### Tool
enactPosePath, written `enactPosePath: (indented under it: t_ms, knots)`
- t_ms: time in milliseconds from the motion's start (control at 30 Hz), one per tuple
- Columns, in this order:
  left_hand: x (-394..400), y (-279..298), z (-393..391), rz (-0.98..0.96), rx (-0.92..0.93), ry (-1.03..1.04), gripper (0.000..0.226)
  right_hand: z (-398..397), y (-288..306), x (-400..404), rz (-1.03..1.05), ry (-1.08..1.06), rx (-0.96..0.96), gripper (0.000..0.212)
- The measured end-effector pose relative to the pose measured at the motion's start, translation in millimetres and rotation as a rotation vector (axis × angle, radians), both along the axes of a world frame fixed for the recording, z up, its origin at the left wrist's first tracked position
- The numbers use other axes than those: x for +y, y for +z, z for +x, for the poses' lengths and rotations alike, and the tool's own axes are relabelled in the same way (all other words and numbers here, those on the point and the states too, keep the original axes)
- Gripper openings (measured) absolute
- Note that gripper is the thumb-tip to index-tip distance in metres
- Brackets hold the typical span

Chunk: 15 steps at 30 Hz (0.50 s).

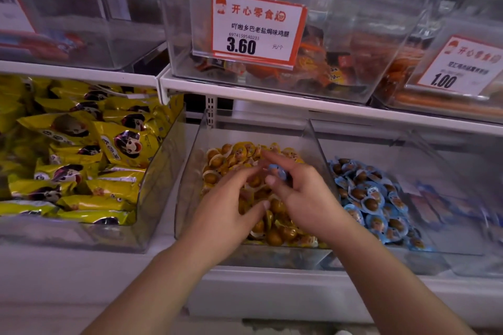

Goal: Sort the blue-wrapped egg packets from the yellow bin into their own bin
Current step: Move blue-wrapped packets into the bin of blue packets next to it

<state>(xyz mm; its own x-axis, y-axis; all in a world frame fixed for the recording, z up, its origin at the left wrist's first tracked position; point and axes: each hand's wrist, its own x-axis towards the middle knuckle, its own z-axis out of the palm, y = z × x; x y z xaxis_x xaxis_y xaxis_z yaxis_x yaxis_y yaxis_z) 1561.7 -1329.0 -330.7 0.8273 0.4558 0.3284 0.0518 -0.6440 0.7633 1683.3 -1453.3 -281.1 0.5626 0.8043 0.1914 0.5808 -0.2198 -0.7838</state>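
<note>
A clear bin [190, 171] in the middle of the lower shelf holds a heap of yellow-wrapped egg packets [234, 155]. Both hands are inside it. My right hand [302, 193] pinches one blue-wrapped egg packet [277, 171] between thumb and fingers, just above the yellow heap. My left hand [231, 207] lies flat on the yellow packets with its fingers spread, holding nothing. To the right, a second clear bin [449, 226] holds a pile of blue-wrapped egg packets [373, 198].
On the left a clear bin [158, 185] is full of large yellow snack bags [81, 149]. The upper shelf [272, 92] carries clear bins of orange packets behind price cards [255, 27]. A white shelf front [272, 294] runs below the bins.
</note>
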Motion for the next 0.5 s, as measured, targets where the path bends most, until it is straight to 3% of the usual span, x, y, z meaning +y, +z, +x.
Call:
enactPosePath:
  t_ms: [167,233,333,400,500]
  knots:
    - [-10,7,0,0.116,0.042,-0.143,0.030,19,13,-46,0.328,-0.345,-0.132,0.025]
    - [-22,12,3,0.157,0.066,-0.238,0.031,39,11,-70,0.266,-0.498,-0.155,0.020]
    - [-42,14,22,0.206,0.179,-0.355,0.036,62,-5,-99,0.003,-0.636,-0.153,0.025]
    - [-46,11,40,0.302,0.331,-0.368,0.043,62,-16,-104,0.016,-0.678,-0.195,0.026]
    - [-43,4,64,0.349,0.456,-0.361,0.057,45,-25,-89,0.074,-0.574,-0.191,0.026]
